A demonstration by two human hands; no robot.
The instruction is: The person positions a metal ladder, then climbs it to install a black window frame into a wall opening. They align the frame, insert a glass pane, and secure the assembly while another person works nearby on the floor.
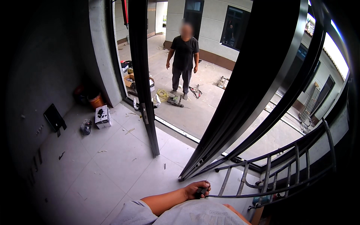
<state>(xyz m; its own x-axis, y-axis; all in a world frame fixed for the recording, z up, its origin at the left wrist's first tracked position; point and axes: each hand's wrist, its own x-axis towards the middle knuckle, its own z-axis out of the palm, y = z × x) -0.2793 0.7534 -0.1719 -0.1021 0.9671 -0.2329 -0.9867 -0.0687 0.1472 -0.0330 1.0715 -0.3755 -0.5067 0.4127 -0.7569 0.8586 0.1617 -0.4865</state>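
In front of my body, my left hand [198, 189] is closed round a small black piece [203, 191]; its exact kind cannot be made out. The lower end of a tall dark folding door panel [240, 90] stands just beyond that hand, apart from it. Only a strip of my right forearm [237, 213] shows at the lower edge, and my right hand is out of sight. Another narrow dark door panel [141, 82] stands further left, swung inward over the tiles.
A metal ladder [268, 172] leans at the right, near my hand. Outside the doorway stands a person in dark clothes [183, 56], beside a power tool [175, 101] and a yellow coiled cable [162, 95]. At left are a white box [102, 122], an orange bucket [96, 100] and a black panel [54, 117].
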